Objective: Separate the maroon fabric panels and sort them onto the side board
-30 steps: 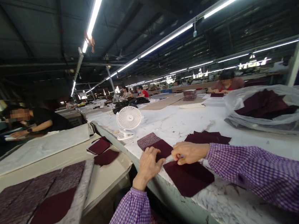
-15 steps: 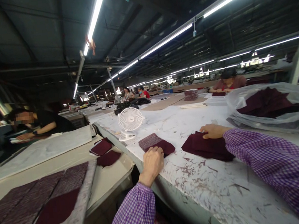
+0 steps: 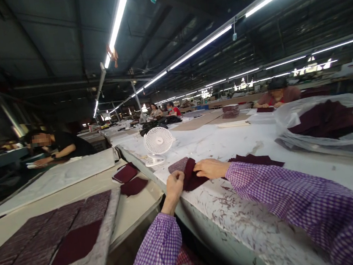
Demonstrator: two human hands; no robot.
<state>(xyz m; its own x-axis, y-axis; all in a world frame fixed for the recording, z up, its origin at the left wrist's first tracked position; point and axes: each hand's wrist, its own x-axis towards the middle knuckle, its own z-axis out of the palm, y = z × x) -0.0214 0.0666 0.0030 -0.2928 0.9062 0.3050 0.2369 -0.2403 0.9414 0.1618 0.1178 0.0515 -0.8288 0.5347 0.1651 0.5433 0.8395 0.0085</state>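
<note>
the maroon cloth (image 3: 195, 184) lies at the near edge of the white table (image 3: 211, 142), partly over a speckled piece (image 3: 177, 165). the left hand (image 3: 174, 187) has its fingertips together at the cloth's ten o'clock, the right hand's (image 3: 211, 169) curl against it at two — i can't tell if either clamps it. the fan (image 3: 158, 141) stands at eleven, a maroon pile (image 3: 257, 159) between two and three.

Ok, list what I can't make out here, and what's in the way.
All in the head view:
- Left hand: whether it pinches the maroon cloth; its curled fingers mask the contact.
- Right hand: palm, hidden by the back of the hand.
- Maroon pile: near side, covered by the right sleeve.
- Plastic bag: far right, cut off by the frame edge.
- Patterned panels: left ends, cut off likewise.
</note>
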